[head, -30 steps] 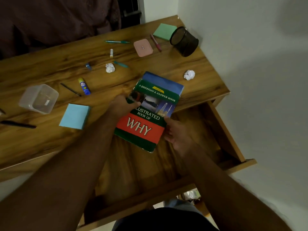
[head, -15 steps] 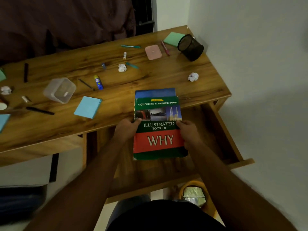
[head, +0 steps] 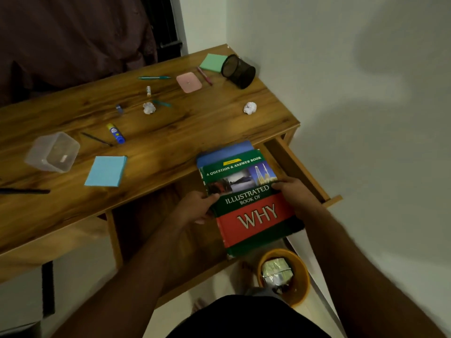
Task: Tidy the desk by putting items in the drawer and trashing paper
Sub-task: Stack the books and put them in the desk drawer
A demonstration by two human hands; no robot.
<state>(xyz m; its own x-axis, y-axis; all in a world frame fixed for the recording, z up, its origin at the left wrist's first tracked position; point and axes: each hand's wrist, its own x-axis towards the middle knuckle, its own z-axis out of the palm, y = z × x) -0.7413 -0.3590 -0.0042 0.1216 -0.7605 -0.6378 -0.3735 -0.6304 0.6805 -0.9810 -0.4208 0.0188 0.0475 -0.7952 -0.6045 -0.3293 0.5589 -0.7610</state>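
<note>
I'm seeing both hands gripping the book [head: 246,198] over the open drawer [head: 296,167]: left hand [head: 195,208] pinching its left edge, right hand [head: 296,195] clamping the right edge. Crumpled paper [head: 250,108] is lying on the desk [head: 170,132] behind.

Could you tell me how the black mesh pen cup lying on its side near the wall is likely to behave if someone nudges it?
The pen cup is round and lies on its side, so a nudge would probably roll it. Its mesh wall looks thin and it appears empty, so it is likely light. It sits near the desk corner, so it might roll off.
</note>
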